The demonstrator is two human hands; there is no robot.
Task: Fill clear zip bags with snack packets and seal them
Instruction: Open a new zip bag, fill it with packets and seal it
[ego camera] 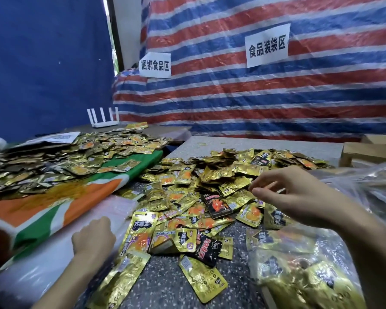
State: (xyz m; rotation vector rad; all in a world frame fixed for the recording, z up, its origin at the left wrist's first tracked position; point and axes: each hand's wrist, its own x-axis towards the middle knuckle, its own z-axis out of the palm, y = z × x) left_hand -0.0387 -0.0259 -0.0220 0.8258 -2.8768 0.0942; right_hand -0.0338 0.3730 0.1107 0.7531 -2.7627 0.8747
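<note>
A heap of gold snack packets point(221, 181), with a few black ones point(217, 204) among them, covers the speckled table point(165, 282). My right hand point(294, 195) hovers over the heap with fingers loosely spread, holding nothing. My left hand point(93, 237) rests with fingers curled on a stack of clear zip bags point(60, 248) at the near left; whether it pinches a bag is hidden. A filled clear bag of gold packets point(299, 270) lies at the near right under my right forearm.
A second heap of gold packets point(54, 157) lies on an orange, green and white sack point(54, 208) at the left. More filled clear bags point(366, 186) pile at the right. Cardboard boxes point(366, 150) and a white router point(103, 118) stand at the back, before striped tarpaulin.
</note>
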